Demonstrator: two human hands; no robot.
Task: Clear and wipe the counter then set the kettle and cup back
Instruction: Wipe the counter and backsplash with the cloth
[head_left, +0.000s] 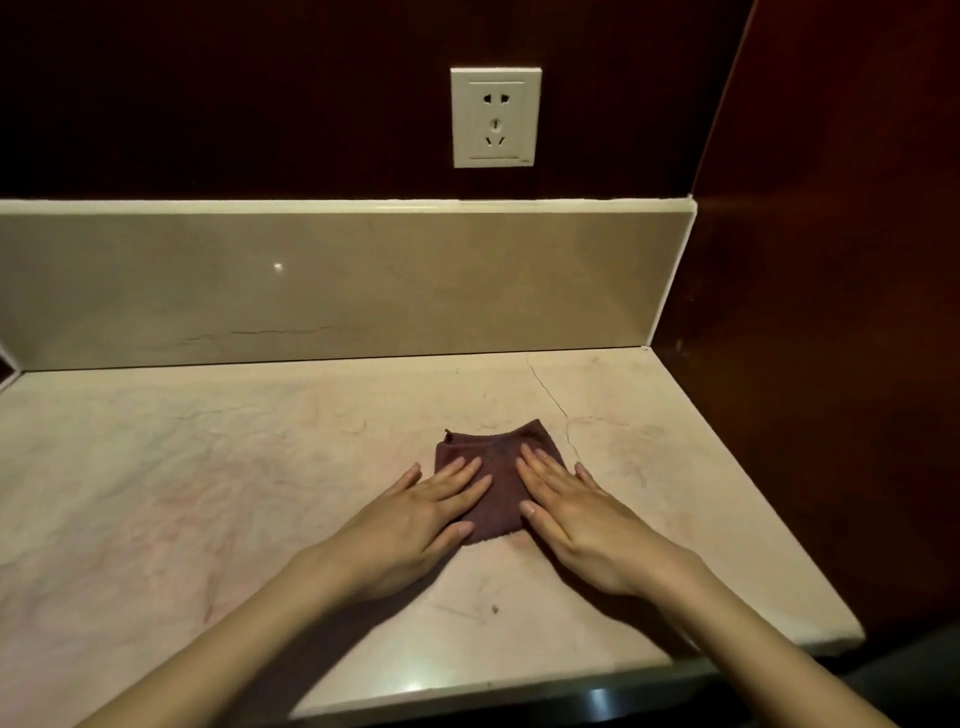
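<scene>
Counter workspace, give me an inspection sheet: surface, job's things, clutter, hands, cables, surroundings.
Surface: pale marble counter, thin crack near the back right, small dark speck near the front.
Job's things: folded dark brown cloth lying flat on the counter; kettle and cup not in view.
Clutter: nothing seen.
Hands: left hand and right hand both flat, fingers straight, pressing on the cloth.
Cables: nothing seen.
Surroundings: beige backsplash; white wall socket above it, nothing plugged in; dark wood panelling behind and on the right.
</scene>
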